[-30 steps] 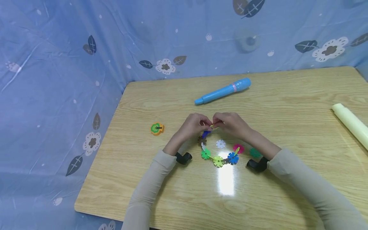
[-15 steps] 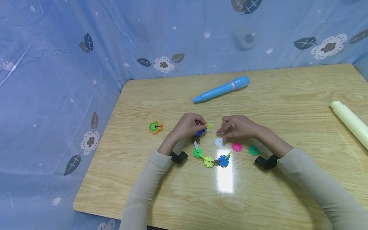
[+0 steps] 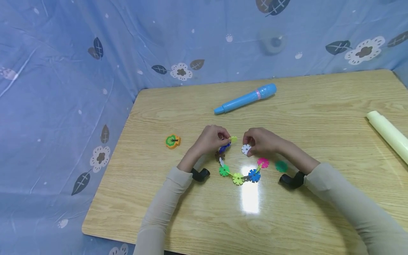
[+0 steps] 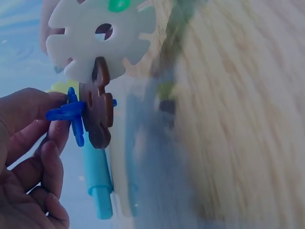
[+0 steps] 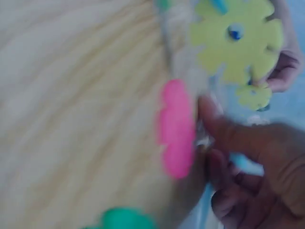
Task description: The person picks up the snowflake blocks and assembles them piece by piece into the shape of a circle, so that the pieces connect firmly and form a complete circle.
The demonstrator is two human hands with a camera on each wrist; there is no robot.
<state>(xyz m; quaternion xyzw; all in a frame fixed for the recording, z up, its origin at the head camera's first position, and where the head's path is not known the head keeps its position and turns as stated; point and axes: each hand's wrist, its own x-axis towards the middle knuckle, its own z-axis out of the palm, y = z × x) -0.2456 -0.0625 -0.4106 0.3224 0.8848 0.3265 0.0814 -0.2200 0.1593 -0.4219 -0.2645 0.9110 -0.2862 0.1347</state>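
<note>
My left hand [image 3: 213, 140] pinches the upper end of a curved chain of slotted snowflake discs, where a yellow disc [image 3: 234, 139] and a dark blue disc [image 4: 71, 114] join. A brown disc [image 4: 98, 107] and a white one [image 4: 76, 43] follow in the chain. Lower down come a green disc [image 3: 224, 170], a yellow-green disc [image 3: 238, 179] and a blue disc [image 3: 254, 176]. My right hand [image 3: 262, 143] holds a loose white disc [image 3: 245, 149] between thumb and fingers, a little right of the chain's yellow end. In the right wrist view that disc is mostly hidden.
A pink disc [image 3: 263, 163] lies by the chain's right end, and a green disc [image 3: 281, 166] lies farther right. Behind the hands is a blue microphone-shaped tube [image 3: 245, 99]. An orange tree-shaped piece [image 3: 173, 141] sits left, a pale yellow roll [image 3: 387, 132] right.
My right hand has left the chain's yellow end, reached down to the white disc and lifted it. My left hand keeps its pinch; the chain's lower end has swung right, towards the pink disc.
</note>
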